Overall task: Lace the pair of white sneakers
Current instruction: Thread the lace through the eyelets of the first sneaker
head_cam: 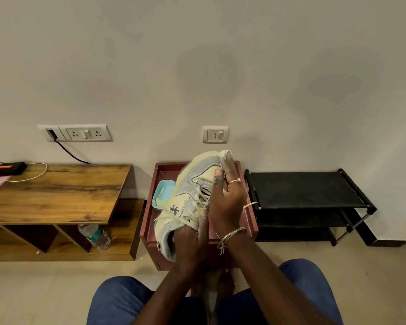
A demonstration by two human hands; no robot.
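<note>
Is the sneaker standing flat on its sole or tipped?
Tipped: the sneaker shows its sole edge leftward, laces facing the camera, while the left hand grips its heel end.
</note>
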